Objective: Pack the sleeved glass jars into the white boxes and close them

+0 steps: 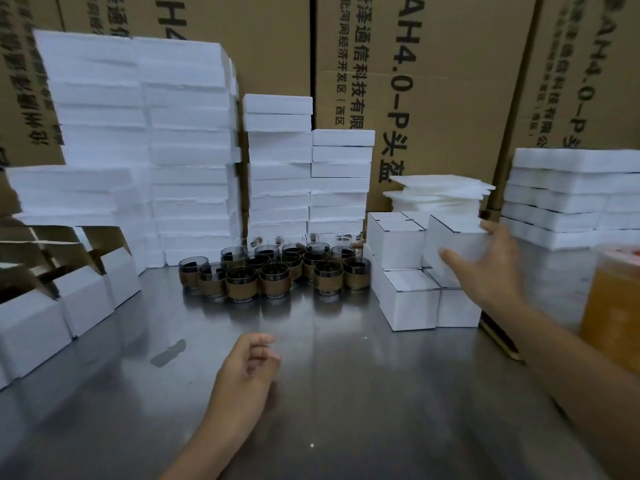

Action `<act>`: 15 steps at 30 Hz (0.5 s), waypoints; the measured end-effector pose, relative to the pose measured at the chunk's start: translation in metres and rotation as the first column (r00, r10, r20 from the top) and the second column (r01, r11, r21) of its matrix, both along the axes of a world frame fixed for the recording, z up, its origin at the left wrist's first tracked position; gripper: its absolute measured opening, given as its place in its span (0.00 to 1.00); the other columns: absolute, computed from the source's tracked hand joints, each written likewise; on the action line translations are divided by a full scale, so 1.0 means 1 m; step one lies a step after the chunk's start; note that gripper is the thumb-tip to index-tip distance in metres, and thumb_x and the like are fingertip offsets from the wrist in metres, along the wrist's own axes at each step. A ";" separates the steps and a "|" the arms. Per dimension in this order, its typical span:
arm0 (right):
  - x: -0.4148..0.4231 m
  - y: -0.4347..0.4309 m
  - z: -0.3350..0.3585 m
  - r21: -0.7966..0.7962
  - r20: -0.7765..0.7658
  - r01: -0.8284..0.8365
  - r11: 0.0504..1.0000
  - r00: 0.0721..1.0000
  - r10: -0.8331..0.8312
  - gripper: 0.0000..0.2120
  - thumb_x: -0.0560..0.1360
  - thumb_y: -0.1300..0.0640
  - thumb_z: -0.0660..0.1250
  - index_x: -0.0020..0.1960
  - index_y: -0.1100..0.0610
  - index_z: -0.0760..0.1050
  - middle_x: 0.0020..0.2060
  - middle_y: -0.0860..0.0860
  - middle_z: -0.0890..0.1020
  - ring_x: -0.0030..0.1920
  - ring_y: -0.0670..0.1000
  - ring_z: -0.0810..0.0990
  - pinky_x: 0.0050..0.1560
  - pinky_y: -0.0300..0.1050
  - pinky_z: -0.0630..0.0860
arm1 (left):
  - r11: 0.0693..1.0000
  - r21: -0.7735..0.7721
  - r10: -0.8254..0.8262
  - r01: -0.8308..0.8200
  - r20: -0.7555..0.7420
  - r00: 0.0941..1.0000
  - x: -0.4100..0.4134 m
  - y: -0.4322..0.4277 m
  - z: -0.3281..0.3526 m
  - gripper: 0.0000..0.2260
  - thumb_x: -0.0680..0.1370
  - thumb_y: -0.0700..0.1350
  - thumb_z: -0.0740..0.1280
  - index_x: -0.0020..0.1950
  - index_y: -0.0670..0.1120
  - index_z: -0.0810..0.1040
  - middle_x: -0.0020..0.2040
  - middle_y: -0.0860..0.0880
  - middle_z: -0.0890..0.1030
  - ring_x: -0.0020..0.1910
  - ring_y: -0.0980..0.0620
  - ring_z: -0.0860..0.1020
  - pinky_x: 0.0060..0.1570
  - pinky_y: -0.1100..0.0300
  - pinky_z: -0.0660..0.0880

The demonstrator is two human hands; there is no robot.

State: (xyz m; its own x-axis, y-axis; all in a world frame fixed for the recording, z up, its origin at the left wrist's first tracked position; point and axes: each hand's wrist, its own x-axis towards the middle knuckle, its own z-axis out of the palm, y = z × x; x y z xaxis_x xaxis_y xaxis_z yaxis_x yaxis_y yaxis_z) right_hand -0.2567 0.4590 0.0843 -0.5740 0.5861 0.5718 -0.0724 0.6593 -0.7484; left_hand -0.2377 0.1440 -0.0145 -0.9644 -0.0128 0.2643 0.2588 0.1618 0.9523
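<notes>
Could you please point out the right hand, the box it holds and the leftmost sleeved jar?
right hand (491, 275): head view, back of the hand.
white box (452, 237): head view, front face.
leftmost sleeved jar (189, 276): head view, brown sleeve.

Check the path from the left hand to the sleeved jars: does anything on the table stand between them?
Nothing visible does. The left hand hovers over the steel table, and only bare steel lies between it and the sleeved jars ahead. The open white boxes stand off to its left.

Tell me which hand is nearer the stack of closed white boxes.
Right. The right hand grips the top box on the stack; the left hand hangs over the table, apart from it.
</notes>
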 end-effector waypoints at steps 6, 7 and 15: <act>-0.014 0.009 -0.009 -0.009 0.061 0.043 0.999 0.997 -0.042 0.34 0.69 0.51 0.74 0.69 0.55 0.62 0.66 0.57 0.66 0.62 0.58 0.70 0.58 0.50 0.67 | 1.000 -0.015 -0.015 0.015 -0.024 1.000 -0.003 -0.002 -0.003 0.08 0.76 0.36 0.66 0.47 0.50 0.77 0.41 0.46 0.79 0.45 0.49 0.78 0.45 0.64 0.72; -0.016 0.009 -0.010 -0.012 0.069 0.049 0.999 0.996 -0.048 0.34 0.69 0.51 0.74 0.69 0.55 0.62 0.66 0.57 0.66 0.62 0.59 0.70 0.59 0.51 0.67 | 1.000 -0.014 -0.017 0.017 -0.026 1.000 -0.004 -0.002 -0.004 0.08 0.76 0.36 0.66 0.47 0.49 0.77 0.41 0.46 0.79 0.45 0.49 0.78 0.45 0.63 0.72; -0.021 0.005 -0.022 0.009 0.153 0.039 0.999 0.987 -0.040 0.36 0.72 0.50 0.71 0.73 0.53 0.58 0.70 0.59 0.62 0.68 0.60 0.65 0.63 0.52 0.65 | 0.999 -0.013 -0.042 0.042 -0.036 0.998 -0.003 -0.002 -0.005 0.08 0.76 0.36 0.65 0.47 0.50 0.77 0.39 0.46 0.80 0.43 0.48 0.79 0.44 0.62 0.72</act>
State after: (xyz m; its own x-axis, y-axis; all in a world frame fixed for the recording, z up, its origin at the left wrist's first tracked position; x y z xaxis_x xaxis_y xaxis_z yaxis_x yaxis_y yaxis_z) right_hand -0.2779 0.4635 0.0626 -0.6320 0.6066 0.4822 0.0690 0.6639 -0.7447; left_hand -0.2404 0.1423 -0.0191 -0.9537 0.0309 0.2992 0.3002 0.1616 0.9401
